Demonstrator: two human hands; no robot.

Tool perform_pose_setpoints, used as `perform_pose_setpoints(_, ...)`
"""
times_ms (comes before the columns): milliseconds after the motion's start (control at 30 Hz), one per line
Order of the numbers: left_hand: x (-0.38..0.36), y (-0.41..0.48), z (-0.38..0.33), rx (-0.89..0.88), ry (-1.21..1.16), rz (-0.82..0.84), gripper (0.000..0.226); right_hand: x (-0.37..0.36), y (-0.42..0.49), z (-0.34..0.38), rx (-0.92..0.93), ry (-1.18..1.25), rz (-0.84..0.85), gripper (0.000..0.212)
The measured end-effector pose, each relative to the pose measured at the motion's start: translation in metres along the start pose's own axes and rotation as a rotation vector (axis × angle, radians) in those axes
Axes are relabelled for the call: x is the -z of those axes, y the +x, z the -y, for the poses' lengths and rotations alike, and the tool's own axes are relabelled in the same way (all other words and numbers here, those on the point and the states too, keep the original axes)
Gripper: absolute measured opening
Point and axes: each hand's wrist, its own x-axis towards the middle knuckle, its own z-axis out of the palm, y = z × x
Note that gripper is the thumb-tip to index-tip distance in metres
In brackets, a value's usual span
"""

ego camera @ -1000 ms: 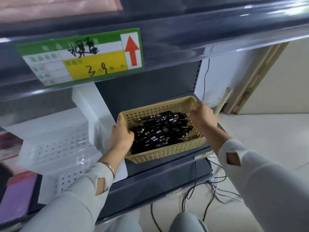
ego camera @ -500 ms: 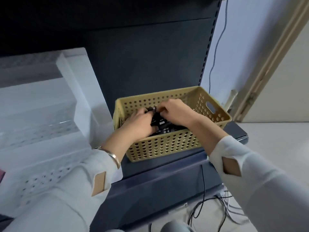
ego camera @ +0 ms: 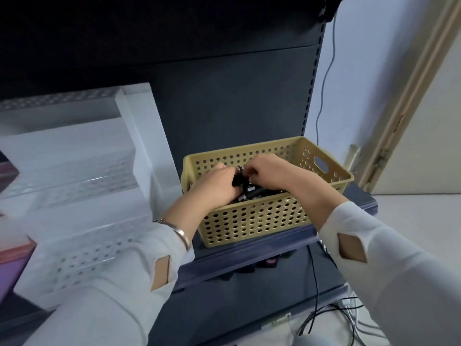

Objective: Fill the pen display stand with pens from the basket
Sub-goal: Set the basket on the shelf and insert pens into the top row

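Well to the left of where the hands meet, the pen display stand (ego camera: 74, 248) sits with its white perforated tiers stepping up toward the back, and no pen shows in any tier, so filling has not yet begun. It stands just beside the basket (ego camera: 249, 221), likely so that each handful has only a short trip across.

The left hand (ego camera: 214, 186) reaches down over the basket's near wall, fingers curled around a cluster of black pens (ego camera: 252, 193). Directly against it on the right, the right hand (ego camera: 269, 172) curls its fingers onto the same cluster (how many pens each hand has is hidden by the knuckles). Both hands working one bundle suggests they are squaring the pens into a tidy bunch before lifting. The remaining pens lie just beneath the grip, on the basket floor.

To the right of the grip, the basket's end wall has a cut-out handle, untouched. The basket rests on a dark shelf (ego camera: 249, 248), below the hands; loose cables (ego camera: 324, 313) trail on the floor further down and right.
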Motion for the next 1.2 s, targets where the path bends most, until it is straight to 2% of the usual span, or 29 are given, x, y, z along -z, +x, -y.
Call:
perform_pose_setpoints(300, -0.004, 0.002, 0.002, 0.05, 0.063, 0.037, 0.036, 0.005, -0.011, -0.002, -0.008, 0.097, 0.0, 0.037)
perform_pose_setpoints(400, 0.0, -0.003, -0.001, 0.073, 0.08, -0.027, 0.033, 0.006, -0.021, -0.004, -0.026, 0.108, -0.021, 0.036)
perform_pose_setpoints(567, 0.009, -0.024, -0.005, 0.081, 0.107, -0.234, 0.026, 0.01, -0.033, -0.001, -0.042, 0.115, -0.032, 0.032)
perform_pose_setpoints(800, 0.009, -0.055, -0.007, 0.075, 0.042, -0.248, 0.03, 0.004, -0.043, 0.014, -0.034, 0.147, -0.132, 0.031)
perform_pose_setpoints(933, 0.003, -0.056, -0.01, 0.101, -0.004, -0.296, 0.033, 0.006, -0.042, 0.012, -0.041, 0.133, -0.095, 0.03)
perform_pose_setpoints(1100, 0.002, -0.051, -0.006, 0.08, -0.009, -0.271, 0.035, 0.009, -0.038, 0.015, -0.028, 0.158, -0.012, 0.029)
perform_pose_setpoints(1200, 0.004, -0.042, 0.0, 0.032, 0.017, -0.219, 0.026, 0.009, -0.029, 0.022, 0.001, 0.135, 0.039, 0.033)
